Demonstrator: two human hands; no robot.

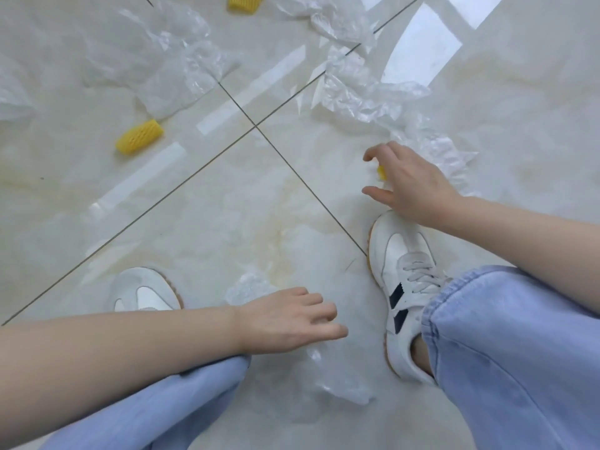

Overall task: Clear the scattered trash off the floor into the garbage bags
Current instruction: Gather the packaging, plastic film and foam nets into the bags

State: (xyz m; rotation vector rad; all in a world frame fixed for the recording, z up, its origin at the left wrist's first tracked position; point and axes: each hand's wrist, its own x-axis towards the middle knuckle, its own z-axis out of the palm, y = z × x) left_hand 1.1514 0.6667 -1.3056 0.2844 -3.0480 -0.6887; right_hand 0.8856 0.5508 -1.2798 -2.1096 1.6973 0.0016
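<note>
Floor (227, 196) carrying scattered trash: clear plastic sheets (357, 92) crumpled far side, yellow foam sleeve (139, 138) lying apart. Garbage bags not showing. Person crouching for reach. Left hand (285, 319) hovering over clear film (341, 381), fingers loosely spread, gripping nothing. Right hand (409, 183) curling around small yellow piece (381, 172), grip not confirmable.

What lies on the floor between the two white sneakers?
In the head view, the left hand hovers over clear crumpled plastic film on the tile between the left white sneaker and right white sneaker.
</note>
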